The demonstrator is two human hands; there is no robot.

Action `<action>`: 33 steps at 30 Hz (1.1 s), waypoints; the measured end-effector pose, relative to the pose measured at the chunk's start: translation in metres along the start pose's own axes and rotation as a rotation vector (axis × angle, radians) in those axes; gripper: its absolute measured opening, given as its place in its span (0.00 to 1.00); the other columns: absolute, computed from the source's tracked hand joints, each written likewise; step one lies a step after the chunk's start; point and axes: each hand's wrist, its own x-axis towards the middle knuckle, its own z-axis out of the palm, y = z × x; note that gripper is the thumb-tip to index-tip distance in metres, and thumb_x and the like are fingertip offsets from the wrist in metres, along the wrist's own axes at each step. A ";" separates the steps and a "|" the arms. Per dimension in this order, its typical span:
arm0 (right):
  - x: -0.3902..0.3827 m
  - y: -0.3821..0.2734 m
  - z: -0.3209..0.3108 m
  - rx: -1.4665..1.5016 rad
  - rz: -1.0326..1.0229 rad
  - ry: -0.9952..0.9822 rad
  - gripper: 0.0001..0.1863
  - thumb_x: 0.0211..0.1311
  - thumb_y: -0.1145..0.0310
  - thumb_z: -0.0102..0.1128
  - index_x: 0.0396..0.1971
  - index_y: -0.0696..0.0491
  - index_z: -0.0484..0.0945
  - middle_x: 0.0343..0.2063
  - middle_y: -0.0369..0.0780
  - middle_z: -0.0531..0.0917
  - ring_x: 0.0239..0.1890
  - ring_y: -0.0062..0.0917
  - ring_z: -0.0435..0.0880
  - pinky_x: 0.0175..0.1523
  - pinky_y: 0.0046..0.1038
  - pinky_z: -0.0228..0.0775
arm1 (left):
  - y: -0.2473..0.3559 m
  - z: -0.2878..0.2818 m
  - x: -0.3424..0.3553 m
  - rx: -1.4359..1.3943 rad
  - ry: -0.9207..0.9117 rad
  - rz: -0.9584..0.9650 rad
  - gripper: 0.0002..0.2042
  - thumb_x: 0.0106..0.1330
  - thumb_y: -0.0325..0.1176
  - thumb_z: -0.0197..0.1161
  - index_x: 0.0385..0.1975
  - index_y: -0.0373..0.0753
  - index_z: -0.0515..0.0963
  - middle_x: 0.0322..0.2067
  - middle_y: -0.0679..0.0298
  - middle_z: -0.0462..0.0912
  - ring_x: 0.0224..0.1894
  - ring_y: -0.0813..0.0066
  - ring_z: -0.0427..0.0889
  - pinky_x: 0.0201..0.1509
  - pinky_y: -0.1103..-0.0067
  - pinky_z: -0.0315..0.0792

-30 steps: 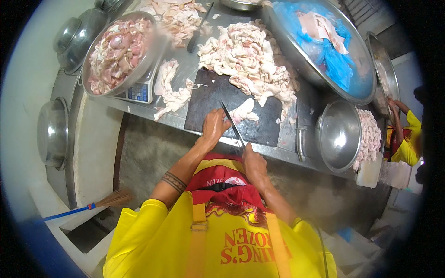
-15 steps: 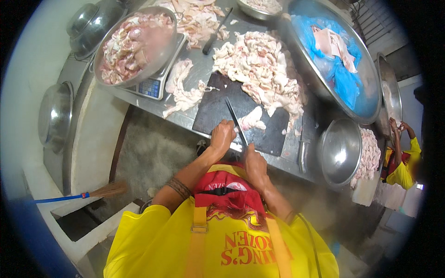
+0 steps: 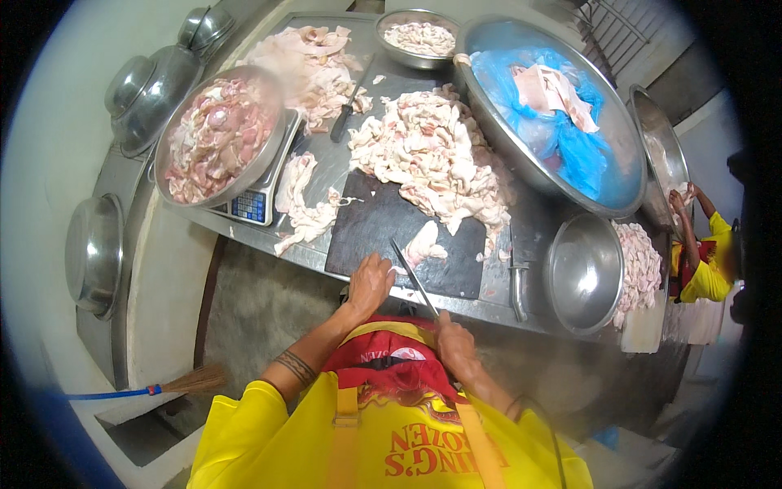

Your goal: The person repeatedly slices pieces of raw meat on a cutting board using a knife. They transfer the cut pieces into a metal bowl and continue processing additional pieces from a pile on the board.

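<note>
My right hand [image 3: 458, 342] is closed round the handle of a knife [image 3: 416, 279]. Its narrow blade slants up and left over the near part of a black cutting board [image 3: 362, 224]. At the board's near edge my left hand [image 3: 372, 284] is closed on the near end of a small pale piece of fatty meat [image 3: 423, 246]. The blade passes close beside those fingers and across that piece; whether it touches is unclear. Beyond, a large heap of pale meat pieces [image 3: 428, 147] covers the far side of the board and the metal table [image 3: 314, 244].
Left, a bowl of pinkish meat [image 3: 220, 138] sits on a scale [image 3: 254, 204]. A second knife [image 3: 342, 122] lies beyond, near meat sheets [image 3: 301, 61]. Right are a sharpening-rod-like tool [image 3: 518, 289], a metal bowl [image 3: 584, 273] and a wide basin [image 3: 619, 200] with blue plastic. A co-worker [image 3: 705, 253] stands far right.
The view has shifted, so the table sits lower and further left. My right hand has drawn the knife back slightly toward me. My left hand still holds the meat's near end.
</note>
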 end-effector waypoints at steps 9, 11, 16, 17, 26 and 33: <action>0.011 0.017 -0.031 -0.117 -0.080 0.017 0.09 0.73 0.64 0.47 0.43 0.55 0.68 0.26 0.56 0.84 0.33 0.57 0.85 0.39 0.57 0.74 | -0.073 -0.007 0.025 0.089 0.060 -0.182 0.05 0.57 0.27 0.66 0.30 0.32 0.80 0.33 0.45 0.80 0.32 0.42 0.83 0.37 0.55 0.77; 0.002 0.026 -0.038 -0.150 -0.065 -0.013 0.10 0.74 0.63 0.46 0.43 0.55 0.68 0.25 0.56 0.84 0.33 0.58 0.85 0.39 0.57 0.74 | -0.090 -0.021 0.033 0.068 0.041 -0.157 0.06 0.58 0.28 0.65 0.33 0.34 0.81 0.33 0.46 0.79 0.34 0.43 0.82 0.38 0.56 0.77; 0.015 0.014 -0.029 -0.058 -0.090 -0.015 0.13 0.75 0.61 0.45 0.44 0.57 0.67 0.28 0.60 0.83 0.35 0.61 0.83 0.42 0.59 0.72 | -0.055 -0.019 0.019 0.004 -0.036 -0.035 0.12 0.65 0.37 0.64 0.40 0.35 0.80 0.35 0.47 0.79 0.42 0.45 0.81 0.42 0.56 0.78; 0.023 0.007 -0.025 -0.044 -0.107 0.005 0.12 0.75 0.63 0.45 0.43 0.58 0.67 0.27 0.60 0.84 0.34 0.60 0.84 0.41 0.59 0.73 | -0.040 -0.012 0.016 0.043 -0.094 -0.030 0.14 0.67 0.40 0.63 0.42 0.35 0.79 0.36 0.47 0.79 0.43 0.46 0.81 0.42 0.56 0.78; 0.042 -0.025 -0.004 0.037 -0.020 0.025 0.10 0.73 0.67 0.42 0.43 0.58 0.67 0.30 0.60 0.85 0.37 0.61 0.84 0.45 0.59 0.73 | -0.013 -0.001 0.030 -0.006 0.004 -0.023 0.17 0.66 0.42 0.67 0.37 0.34 0.74 0.36 0.48 0.76 0.42 0.44 0.79 0.42 0.57 0.75; 0.033 -0.026 -0.004 0.065 -0.009 0.029 0.10 0.74 0.67 0.41 0.44 0.57 0.67 0.31 0.60 0.84 0.38 0.61 0.84 0.45 0.59 0.73 | -0.011 0.022 0.030 -0.030 -0.046 -0.007 0.08 0.61 0.32 0.67 0.31 0.36 0.76 0.31 0.50 0.78 0.31 0.44 0.82 0.33 0.56 0.77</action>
